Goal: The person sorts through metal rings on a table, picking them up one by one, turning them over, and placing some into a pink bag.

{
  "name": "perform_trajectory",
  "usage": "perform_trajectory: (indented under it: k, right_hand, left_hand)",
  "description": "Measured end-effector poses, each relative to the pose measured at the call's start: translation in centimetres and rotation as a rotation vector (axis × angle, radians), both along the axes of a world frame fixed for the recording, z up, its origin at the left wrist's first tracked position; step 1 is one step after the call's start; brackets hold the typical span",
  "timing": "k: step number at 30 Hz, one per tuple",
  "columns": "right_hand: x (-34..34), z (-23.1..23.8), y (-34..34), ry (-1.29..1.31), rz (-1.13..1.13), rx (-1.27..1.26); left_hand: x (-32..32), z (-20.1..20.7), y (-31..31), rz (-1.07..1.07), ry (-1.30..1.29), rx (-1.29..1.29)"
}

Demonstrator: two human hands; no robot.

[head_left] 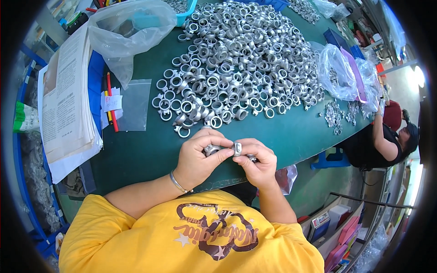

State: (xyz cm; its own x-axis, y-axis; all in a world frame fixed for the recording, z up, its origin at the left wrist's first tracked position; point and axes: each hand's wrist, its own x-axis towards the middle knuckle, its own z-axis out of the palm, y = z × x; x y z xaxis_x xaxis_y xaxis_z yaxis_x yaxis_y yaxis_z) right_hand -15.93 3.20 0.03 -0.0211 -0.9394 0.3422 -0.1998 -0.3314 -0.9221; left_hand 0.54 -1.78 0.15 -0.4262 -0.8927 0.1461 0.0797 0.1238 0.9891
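Note:
Both my hands are close together in front of a large heap of silvery metal rings [255, 59], each with a small lug. My left hand [196, 158] is closed with a metal ring [211, 149] between thumb and fingers. Thumb and forefinger of my right hand [259, 164] pinch another metal ring [237, 149], held on edge near the left fingertips. A further metal piece [251, 158] shows among the right hand's curled fingers. Whether the left fingertips touch the right hand's ring is hard to tell.
The heap rests on a green tabletop [157, 150]. Left are stacked papers [68, 100], a red pen [112, 117] and a clear bag [129, 27]. Small metal parts [334, 116] and plastic bags [337, 75] lie at right. Another person [382, 143] sits beyond the right edge.

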Motion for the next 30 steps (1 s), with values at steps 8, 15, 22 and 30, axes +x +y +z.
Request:
perform_trajectory:
  k: [8, 15, 22, 30]
  right_hand:
    - [0.0, -0.2, 0.0, 0.056, -0.015, -0.029]
    - [0.1, 0.4, 0.2, 0.289, -0.098, -0.127]
    - [-0.1, 0.6, 0.2, -0.587, -0.046, 0.354]
    - [1.3, -0.6, 0.3, -0.625, -0.052, 0.256]
  left_hand:
    - [-0.2, 0.0, 0.2, -0.011, 0.036, 0.047]
    - [0.1, 0.0, 0.2, -0.046, 0.015, 0.043]
    - [-0.1, 0.4, 0.1, 0.005, -0.054, -0.119]
    - [-0.2, 0.0, -0.2, 0.031, 0.004, -0.163]
